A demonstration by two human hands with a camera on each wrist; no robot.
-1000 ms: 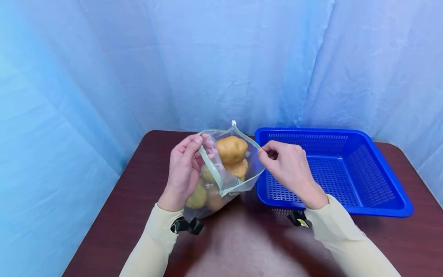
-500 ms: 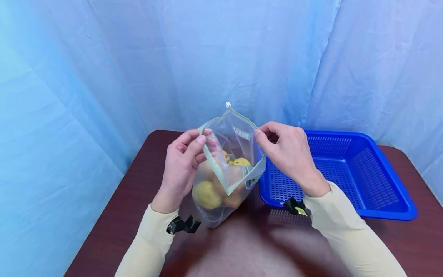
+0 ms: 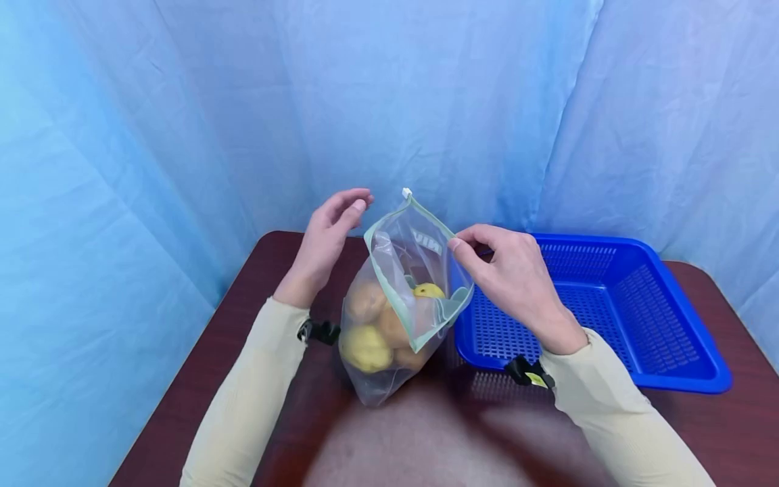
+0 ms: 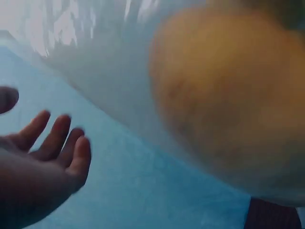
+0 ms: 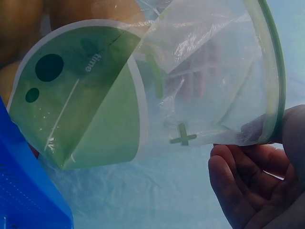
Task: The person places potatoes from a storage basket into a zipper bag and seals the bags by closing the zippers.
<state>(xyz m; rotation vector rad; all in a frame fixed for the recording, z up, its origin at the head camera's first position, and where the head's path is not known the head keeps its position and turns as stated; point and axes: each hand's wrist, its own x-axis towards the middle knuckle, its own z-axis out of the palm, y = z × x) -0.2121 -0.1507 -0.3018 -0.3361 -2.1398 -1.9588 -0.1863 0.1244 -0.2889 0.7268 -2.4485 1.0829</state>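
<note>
A clear zip bag with a pale green rim and a white slider at its far corner stands on the table, its mouth spread. Several potatoes and a yellow-green round fruit or vegetable show through the plastic. My right hand pinches the bag's right rim between thumb and fingers. Off the bag's upper left side, my left hand is apart from the rim with nothing in it. In the left wrist view, the left hand has loosely bent fingers beside the bulging bag.
A blue plastic basket with perforated walls stands to the right of the bag, partly behind my right hand. The dark red-brown table runs under everything. Light blue curtains hang behind and at the sides.
My left hand has let go of the bag's left rim and moved up and away. The bag was first tilted, then rose upright, and its contents settled lower. The right hand keeps its pinch.
</note>
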